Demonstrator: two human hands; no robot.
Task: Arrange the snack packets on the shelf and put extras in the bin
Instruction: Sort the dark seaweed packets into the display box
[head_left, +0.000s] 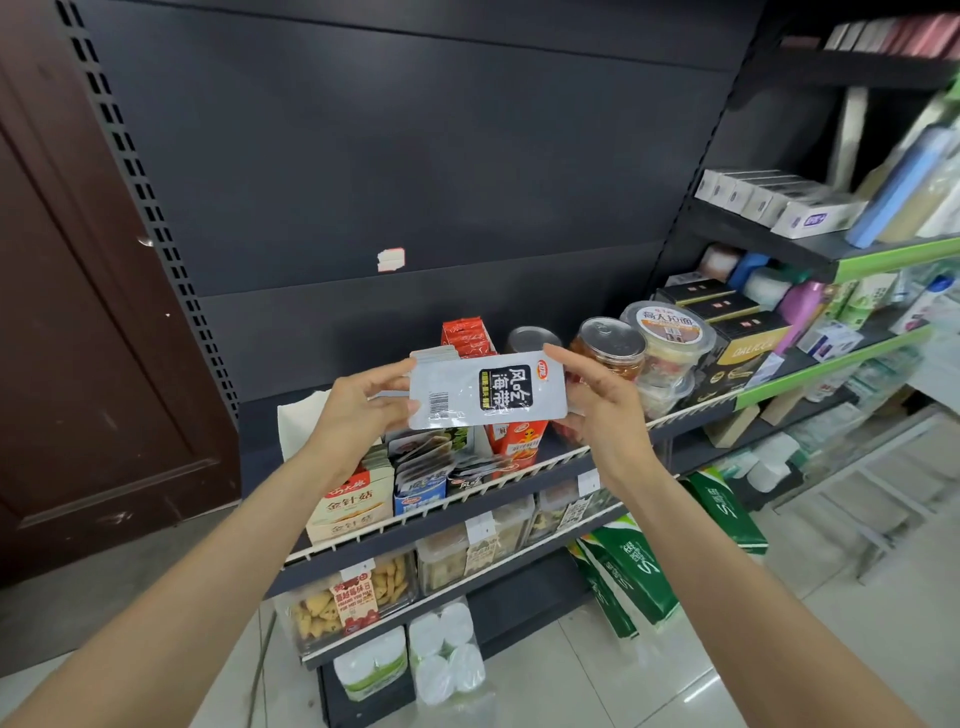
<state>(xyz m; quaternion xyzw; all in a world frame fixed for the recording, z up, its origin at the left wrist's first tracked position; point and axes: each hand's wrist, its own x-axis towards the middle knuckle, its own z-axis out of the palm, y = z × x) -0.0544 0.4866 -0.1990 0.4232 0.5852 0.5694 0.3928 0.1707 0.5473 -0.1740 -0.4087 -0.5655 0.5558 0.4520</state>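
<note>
A flat silver packet (487, 391) was pinched at both short ends, left hand (358, 402) and right hand (602, 400), fingers curled on its edges, above the shelf (524, 470). Judged light, floppy, slick foil; edges safest held.

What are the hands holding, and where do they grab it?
A silver snack packet, held flat above the shelf. The left hand pinches its left end and the right hand pinches its right end.
</note>
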